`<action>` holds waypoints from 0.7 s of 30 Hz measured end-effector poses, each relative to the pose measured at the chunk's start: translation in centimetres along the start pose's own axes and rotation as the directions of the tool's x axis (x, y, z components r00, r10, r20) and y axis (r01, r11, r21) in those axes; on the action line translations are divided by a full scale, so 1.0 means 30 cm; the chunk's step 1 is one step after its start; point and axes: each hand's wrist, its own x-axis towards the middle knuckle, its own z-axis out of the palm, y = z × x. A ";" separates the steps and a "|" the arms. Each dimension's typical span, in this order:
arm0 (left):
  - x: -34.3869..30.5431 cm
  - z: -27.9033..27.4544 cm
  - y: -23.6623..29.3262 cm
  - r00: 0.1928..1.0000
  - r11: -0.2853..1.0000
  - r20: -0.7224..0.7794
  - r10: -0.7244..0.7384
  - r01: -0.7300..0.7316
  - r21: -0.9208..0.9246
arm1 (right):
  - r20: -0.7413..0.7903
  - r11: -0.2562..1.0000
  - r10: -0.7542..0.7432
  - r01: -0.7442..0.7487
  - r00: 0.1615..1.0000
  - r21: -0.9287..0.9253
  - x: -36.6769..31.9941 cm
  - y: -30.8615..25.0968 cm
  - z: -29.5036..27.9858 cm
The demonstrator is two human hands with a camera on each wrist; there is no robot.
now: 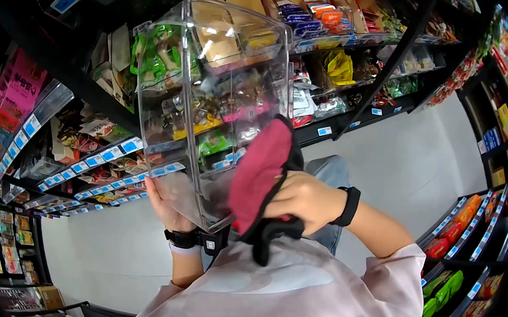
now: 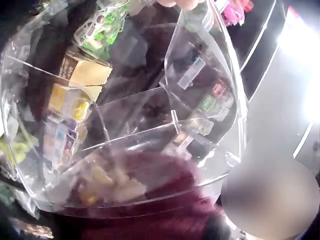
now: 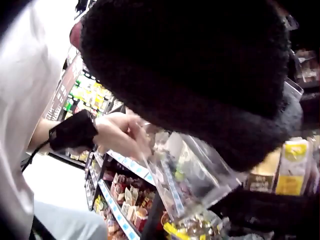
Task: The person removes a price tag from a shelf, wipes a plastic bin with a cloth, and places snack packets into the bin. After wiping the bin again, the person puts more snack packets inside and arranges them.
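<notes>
A large clear plastic bin point(image 1: 186, 101) is tilted up in front of my body, with shelf goods showing through its walls. My left hand point(image 1: 170, 208) grips it at its lower left corner, the fingers along the outer side. In my right hand point(image 1: 309, 199) is a maroon and black cloth point(image 1: 258, 178), bunched in the fingers and overlapping the bin's right side. The left wrist view has the maroon cloth point(image 2: 150, 220) low against the bin point(image 2: 30, 170). Fuzzy black fabric point(image 3: 190, 75) fills the top of the right wrist view, above the left hand point(image 3: 122, 132).
Tiered shelves with packaged snacks point(image 1: 339, 68) and blue-white price labels point(image 1: 93, 165) stand ahead and to the left. More shelves point(image 1: 463, 245) line the right. A dark post point(image 1: 396, 68) rises by the front rack. Pale floor point(image 1: 411, 157) lies between the racks.
</notes>
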 end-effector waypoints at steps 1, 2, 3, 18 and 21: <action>-0.005 0.005 0.001 1.000 1.000 -0.004 0.007 -0.007 -0.004 | -0.073 0.998 0.036 -0.040 0.997 -0.053 -0.038 0.019 0.001; -0.006 0.019 0.002 0.997 0.999 -0.060 0.043 -0.043 0.010 | -0.189 0.998 0.034 -0.045 0.981 -0.053 -0.077 0.053 0.014; -0.006 0.027 0.001 0.990 0.997 -0.116 0.079 -0.076 0.026 | -0.233 0.981 0.084 -0.121 0.969 -0.149 -0.122 0.080 0.024; -0.063 0.180 0.094 0.686 0.354 0.408 0.603 -0.688 0.633 | -0.464 0.047 0.798 0.728 0.384 0.684 -0.254 0.089 0.022; -0.092 0.236 0.111 0.557 -0.038 0.714 0.425 -0.777 0.628 | -0.525 0.192 0.754 0.633 0.394 0.750 -0.226 0.046 -0.030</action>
